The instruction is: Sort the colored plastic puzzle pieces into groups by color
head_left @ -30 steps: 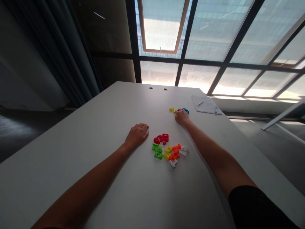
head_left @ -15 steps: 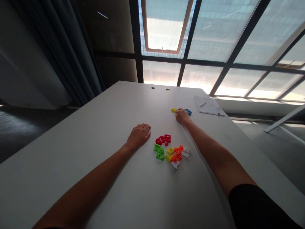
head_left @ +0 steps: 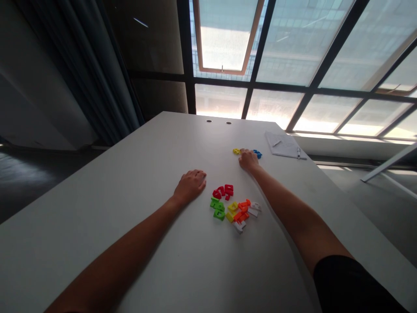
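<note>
Yellow piece and blue piece are noted just beyond the curled right hand; any grip cannot be told.

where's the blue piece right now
In the head view the blue piece lies on the table just past the right hand, with a yellow piece on the hand's other side and the paper sheet further right.

The person's left hand lies palm down, fingers together and slightly curled, bare forearm stretched forward. The right hand reaches farther out, knuckles up, fingertips bent under and hidden. Right arm nearly straight, black sleeve at the upper arm.
</note>
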Available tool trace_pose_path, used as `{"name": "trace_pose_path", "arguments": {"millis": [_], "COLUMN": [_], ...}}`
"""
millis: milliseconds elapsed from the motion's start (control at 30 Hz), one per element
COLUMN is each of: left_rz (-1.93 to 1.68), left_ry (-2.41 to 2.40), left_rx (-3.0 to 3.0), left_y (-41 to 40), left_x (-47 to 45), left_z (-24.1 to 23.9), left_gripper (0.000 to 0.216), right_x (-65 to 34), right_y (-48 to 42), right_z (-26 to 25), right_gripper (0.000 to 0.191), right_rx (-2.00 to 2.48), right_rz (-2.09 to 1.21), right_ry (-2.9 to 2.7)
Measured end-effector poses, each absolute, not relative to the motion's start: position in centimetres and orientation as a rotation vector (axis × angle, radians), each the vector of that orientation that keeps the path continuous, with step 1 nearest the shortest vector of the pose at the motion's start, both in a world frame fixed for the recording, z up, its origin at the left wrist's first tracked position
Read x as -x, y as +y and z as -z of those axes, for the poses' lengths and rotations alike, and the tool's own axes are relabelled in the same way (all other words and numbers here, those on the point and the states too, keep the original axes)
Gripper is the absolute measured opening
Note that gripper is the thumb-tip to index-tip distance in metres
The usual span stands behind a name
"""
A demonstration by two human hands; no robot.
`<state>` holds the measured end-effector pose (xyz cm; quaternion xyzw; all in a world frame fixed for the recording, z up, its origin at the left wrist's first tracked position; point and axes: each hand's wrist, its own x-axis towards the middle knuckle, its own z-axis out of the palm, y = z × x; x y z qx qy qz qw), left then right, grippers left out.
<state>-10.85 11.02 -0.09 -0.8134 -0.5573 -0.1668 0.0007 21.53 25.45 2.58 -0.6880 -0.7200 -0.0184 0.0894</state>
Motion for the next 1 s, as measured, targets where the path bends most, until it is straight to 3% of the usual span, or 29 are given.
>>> {"name": "trace_pose_path", "arguments": {"millis": [367, 467, 733, 867, 1000], "left_rz": [0.553, 0.546, 0.547, 0.534, 0.533], "left_ry": [-1.743, -1.74, -1.739, -1.755, -1.755], "left_rx": [2.552, 2.551, 2.551, 2.555, 2.562], "left_y": [11.2, 11.2, 11.1, 11.0, 11.1], "left_x": [11.0, 10.9, 10.8, 10.8, 10.9], "left_z": [0.4, 0.4, 0.3, 0.1, 0.0], "left_gripper": [0.033, 0.034, 0.034, 0.036, 0.036], "right_x": [-21.0, -21.5, -22.9, -23.3, -23.7], "right_y": [24.4, 23.4, 14.9, 8.9, 5.5], "right_z": [-2.8, -2.6, -1.5, -3.3, -4.6], "right_gripper": [0.061, 0.055, 0.026, 0.021, 0.024], "right_rx": [2.001, 1.935, 1.108, 0.692, 0.578], "right_rz": [0.036, 0.038, -0.277, -0.437, -0.442], "right_ry": [-2.081, -2.074, -2.348, -2.507, -2.671]}}
